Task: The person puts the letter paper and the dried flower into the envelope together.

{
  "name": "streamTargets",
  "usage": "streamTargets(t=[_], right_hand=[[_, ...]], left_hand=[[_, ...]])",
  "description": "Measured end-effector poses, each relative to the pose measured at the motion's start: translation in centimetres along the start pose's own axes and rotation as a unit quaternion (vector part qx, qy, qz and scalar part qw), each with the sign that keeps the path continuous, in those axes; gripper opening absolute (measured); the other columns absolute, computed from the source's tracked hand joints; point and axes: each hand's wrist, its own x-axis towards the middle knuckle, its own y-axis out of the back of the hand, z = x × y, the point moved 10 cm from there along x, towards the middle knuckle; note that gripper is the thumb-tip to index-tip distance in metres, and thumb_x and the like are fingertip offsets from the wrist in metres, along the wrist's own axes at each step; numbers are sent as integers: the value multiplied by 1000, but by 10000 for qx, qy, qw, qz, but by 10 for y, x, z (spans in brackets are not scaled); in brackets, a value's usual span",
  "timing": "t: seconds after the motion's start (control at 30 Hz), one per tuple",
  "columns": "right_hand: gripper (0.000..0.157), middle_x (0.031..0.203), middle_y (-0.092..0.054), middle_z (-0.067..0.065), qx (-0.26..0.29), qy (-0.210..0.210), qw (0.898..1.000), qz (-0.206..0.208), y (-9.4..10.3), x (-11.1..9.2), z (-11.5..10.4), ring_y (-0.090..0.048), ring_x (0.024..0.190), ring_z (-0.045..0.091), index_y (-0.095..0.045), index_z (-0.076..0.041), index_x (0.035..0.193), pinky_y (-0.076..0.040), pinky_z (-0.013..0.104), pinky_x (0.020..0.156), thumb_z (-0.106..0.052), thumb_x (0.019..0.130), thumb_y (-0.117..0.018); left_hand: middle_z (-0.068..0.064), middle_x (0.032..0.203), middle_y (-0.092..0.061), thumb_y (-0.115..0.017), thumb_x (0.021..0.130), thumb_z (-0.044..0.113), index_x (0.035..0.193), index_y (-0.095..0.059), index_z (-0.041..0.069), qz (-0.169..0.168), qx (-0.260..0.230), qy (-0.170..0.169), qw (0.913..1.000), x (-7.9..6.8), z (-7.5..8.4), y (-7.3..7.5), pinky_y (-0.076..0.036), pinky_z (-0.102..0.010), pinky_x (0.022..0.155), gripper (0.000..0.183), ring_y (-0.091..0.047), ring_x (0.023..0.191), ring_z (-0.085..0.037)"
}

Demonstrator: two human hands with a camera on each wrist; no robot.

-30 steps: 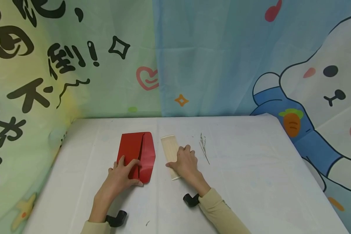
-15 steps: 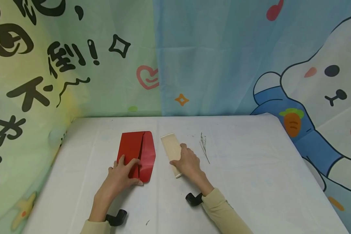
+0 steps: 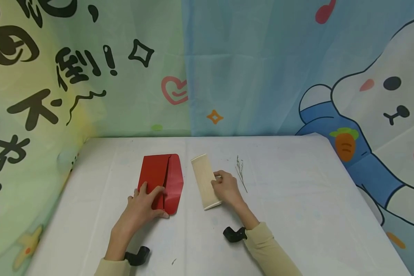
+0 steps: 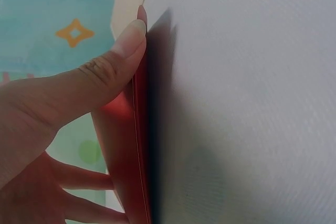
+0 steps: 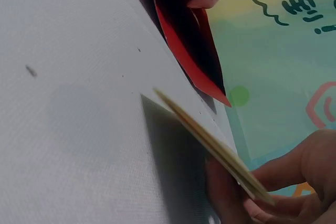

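Note:
A red envelope [image 3: 153, 168] lies on the white tabletop, its flap folded out to the right. My left hand [image 3: 143, 207] grips it low down, thumb at the near edge and fingers spread over the face. In the right wrist view the envelope's mouth [image 5: 173, 30] gapes, with fingertips at its edge. To the right, a narrow cream-coloured folded paper [image 3: 203, 176] is pinched along its right side by my right hand [image 3: 227, 188]. Seen edge-on in the right wrist view, the folded paper [image 5: 210, 142] shows several thin layers and is tilted off the table, casting a shadow.
A thin dried sprig [image 3: 240, 174] lies right of the paper. One tiny dark scrap [image 3: 174, 262] sits near the front of the white cloth [image 3: 296, 199]. Behind the table hangs a printed curtain [image 3: 245, 69]. Black wrist mounts [image 3: 137, 256] stick out beside both cuffs.
My right hand has slid from on top of the folded paper to its right edge and now pinches it there. The paper has shifted slightly right and up. The left hand stays put.

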Motion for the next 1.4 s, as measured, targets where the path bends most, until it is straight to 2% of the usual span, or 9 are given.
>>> streamTargets(t=[0.2,0.4,0.6,0.8,1.4], right_hand=[[29,101,-73,18,378,-27,9993,34,2,-1,2,-71,81,23,-66,-1,118,-56,36,71,-14,92,-61],[27,98,-74,17,878,-246,9958,-124,-3,-1,9,-71,75,18,-67,-3,114,-54,28,62,-16,91,-63],[29,88,-75,15,1897,-613,9787,-493,-11,0,16,-68,60,15,-64,-2,115,-57,30,55,-14,89,-67],[33,89,-74,17,2516,-671,9627,-727,-18,-1,16,-69,61,17,-63,-1,120,-59,34,59,-13,90,-67],[38,88,-73,17,3041,-478,9440,-1186,-29,-2,2,-70,62,18,-58,2,126,-60,40,64,-11,91,-65]], left_hand=[[-31,140,-39,-87,66,42,125,-54,29,-27,-16,26,10000,0,-1,0,-38,-69,93,69,-43,122,-54],[-31,141,-39,-87,66,41,124,-53,30,-32,-30,38,10000,-1,-2,1,-39,-69,92,68,-43,122,-54],[-31,140,-40,-87,66,42,125,-53,30,10,-13,13,10000,-1,-2,1,-39,-68,91,69,-44,121,-53],[-31,140,-40,-87,66,42,125,-54,29,35,14,20,10000,-1,-2,1,-40,-68,91,69,-44,121,-53],[-29,141,-40,-87,66,42,124,-53,30,12,-21,52,10000,1,-2,-2,-37,-70,94,68,-43,123,-52]])
